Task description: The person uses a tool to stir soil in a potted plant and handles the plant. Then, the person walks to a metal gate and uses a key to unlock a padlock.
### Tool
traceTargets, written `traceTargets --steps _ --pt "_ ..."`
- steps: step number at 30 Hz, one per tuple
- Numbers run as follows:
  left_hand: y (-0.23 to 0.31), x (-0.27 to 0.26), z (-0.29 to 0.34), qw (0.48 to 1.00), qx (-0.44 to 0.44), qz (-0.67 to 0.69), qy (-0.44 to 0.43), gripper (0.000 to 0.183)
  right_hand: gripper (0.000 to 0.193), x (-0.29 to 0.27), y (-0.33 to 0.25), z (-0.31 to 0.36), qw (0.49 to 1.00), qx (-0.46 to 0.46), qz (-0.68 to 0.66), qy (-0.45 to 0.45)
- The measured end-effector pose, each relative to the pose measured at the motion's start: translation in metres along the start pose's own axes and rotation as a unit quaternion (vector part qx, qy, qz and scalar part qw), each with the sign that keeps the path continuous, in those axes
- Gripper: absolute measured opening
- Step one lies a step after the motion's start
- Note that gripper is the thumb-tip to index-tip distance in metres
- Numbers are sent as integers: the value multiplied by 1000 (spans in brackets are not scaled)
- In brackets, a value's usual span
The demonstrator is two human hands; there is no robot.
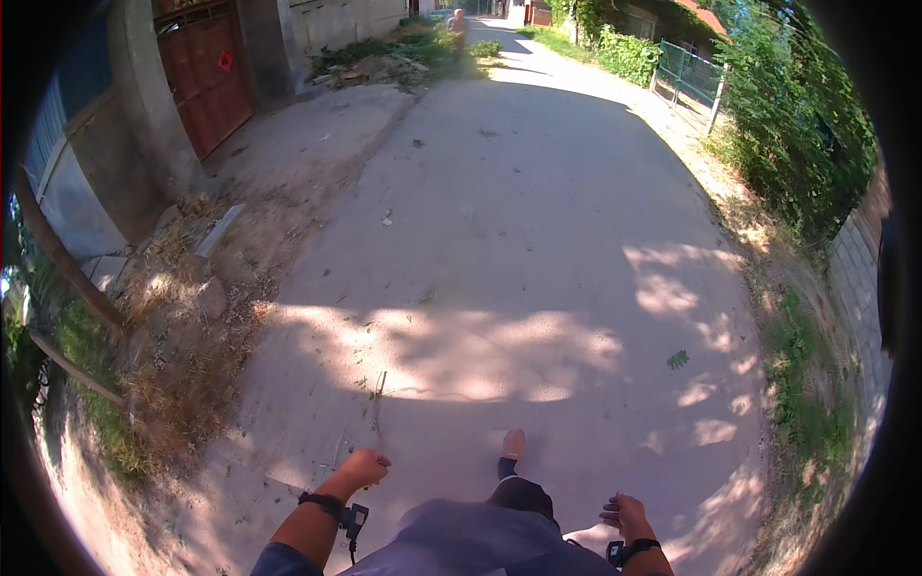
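My left hand (pixel 365 468) is held out in front over the road, its fingers curled closed. What they hold, if anything, is hidden. A thin twig (pixel 378 396) shows just beyond that hand; I cannot tell whether the two touch. On the right, lower down, my right hand (pixel 626 516) hangs beside my body with its fingers bent and a little apart, and nothing shows in it. Each wrist wears a dark strap with a small black device, the left device (pixel 353 519) trailing a short cable. One shoe (pixel 514 444) of mine is forward on the road.
A pale road (pixel 499 221) runs ahead, with scattered leaves and patches of sun. Dry brush (pixel 178 374) and leaning poles (pixel 67 254) line the left, near a red gate (pixel 204 82). A person (pixel 456 27) is far ahead. Bushes (pixel 792 125) and a wire fence (pixel 687 77) border the right.
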State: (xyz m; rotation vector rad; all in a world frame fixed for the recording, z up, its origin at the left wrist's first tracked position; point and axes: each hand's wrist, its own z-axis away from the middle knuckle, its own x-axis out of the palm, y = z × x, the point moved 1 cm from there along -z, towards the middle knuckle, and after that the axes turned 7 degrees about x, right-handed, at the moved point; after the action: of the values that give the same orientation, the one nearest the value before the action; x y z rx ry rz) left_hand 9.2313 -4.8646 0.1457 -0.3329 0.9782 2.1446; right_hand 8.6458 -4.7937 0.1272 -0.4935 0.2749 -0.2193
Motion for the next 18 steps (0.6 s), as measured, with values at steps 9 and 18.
traceTargets --steps 9,18 --pt "51 -32 -94 992 -76 96 6 33 32 61 -247 -147 997 -27 44 -55" --pt "111 -98 -206 984 -90 157 8 28 34 196 -493 -234 978 -142 102 -116"
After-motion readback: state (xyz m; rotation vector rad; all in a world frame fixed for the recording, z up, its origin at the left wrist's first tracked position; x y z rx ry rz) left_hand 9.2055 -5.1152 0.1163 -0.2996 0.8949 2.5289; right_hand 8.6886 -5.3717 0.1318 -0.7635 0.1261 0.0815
